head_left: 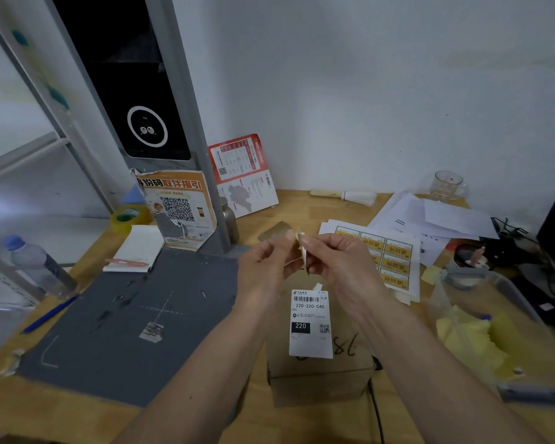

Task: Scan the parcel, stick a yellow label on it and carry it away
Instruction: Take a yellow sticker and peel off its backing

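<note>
Both hands pinch one small label (302, 251) between them: left hand (263, 267) and right hand (337, 264), fingertips nearly touching, held above the parcel (321, 363). Label is edge-on, colour hard to tell. Parcel is a brown cardboard box on the wooden desk (205, 421), white shipping label (310, 323) on top, just right of the grey scanner mat (125, 315). Sheet of yellow labels (394, 257) lies behind the right hand, partly hidden by it. Clear plastic bin (494, 331) with yellow scraps sits close right of the parcel. Around the mat: notepad (138, 248) with a red pen, water bottle (36, 267), blue pen (50, 314), tape roll (129, 217). Glass mug (447, 185) at the back wall.
</note>
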`<action>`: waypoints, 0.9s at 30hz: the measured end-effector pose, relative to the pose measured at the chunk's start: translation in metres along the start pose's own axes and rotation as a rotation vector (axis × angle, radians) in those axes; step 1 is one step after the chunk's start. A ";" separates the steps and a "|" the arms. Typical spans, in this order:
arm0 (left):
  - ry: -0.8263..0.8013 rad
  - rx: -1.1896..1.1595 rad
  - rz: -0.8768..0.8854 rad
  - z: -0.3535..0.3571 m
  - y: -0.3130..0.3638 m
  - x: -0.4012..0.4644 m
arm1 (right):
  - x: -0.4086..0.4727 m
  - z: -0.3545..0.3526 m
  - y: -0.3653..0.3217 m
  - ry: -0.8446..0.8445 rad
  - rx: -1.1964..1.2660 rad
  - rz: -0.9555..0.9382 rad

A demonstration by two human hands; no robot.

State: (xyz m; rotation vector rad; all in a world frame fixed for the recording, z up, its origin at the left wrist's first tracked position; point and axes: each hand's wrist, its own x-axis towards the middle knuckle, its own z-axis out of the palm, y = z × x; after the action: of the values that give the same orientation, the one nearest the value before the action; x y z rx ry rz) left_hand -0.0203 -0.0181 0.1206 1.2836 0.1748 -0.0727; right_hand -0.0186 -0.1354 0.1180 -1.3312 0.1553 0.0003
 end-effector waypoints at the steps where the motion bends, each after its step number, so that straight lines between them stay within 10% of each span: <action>1: -0.007 0.007 0.010 0.001 -0.001 -0.002 | 0.000 -0.001 0.001 0.005 0.001 0.004; 27: 0.076 0.105 0.018 -0.004 0.000 0.008 | 0.009 -0.002 0.005 -0.048 -0.011 0.029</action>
State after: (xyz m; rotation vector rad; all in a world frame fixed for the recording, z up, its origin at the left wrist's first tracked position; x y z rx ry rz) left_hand -0.0123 -0.0144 0.1179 1.3937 0.2274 -0.0177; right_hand -0.0100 -0.1366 0.1115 -1.3384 0.1339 0.0584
